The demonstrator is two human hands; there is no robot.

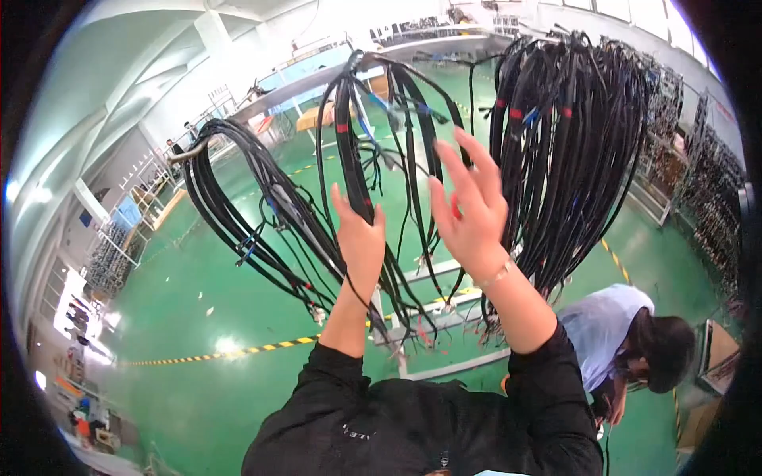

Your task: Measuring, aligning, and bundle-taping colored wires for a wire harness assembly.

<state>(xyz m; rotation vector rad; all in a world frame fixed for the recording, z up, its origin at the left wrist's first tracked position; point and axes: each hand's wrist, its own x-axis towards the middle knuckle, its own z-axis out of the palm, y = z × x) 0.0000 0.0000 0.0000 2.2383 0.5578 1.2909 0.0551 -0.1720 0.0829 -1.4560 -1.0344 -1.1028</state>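
My left hand (361, 242) is closed round a black wiring harness (344, 155) marked with red tape, which hangs over a rail in front of me. Its lower ends trail in thin loose wires. To the right, my right hand (475, 208) is raised with fingers spread and nothing in it. Behind that hand, more strands of dark cable (413, 170) and a blurred blue-and-white piece (385, 107) hang down. Farther left, another looped harness (266, 163) droops from the end of the metal rail (186, 152).
A thick mass of black harnesses (571, 151) crowds the rail at the right. Close by on the lower right, a person in a light blue top (599, 329) bends down. A metal frame (460, 365) stands on the green floor (206, 278). Loaded racks (714, 206) line the right.
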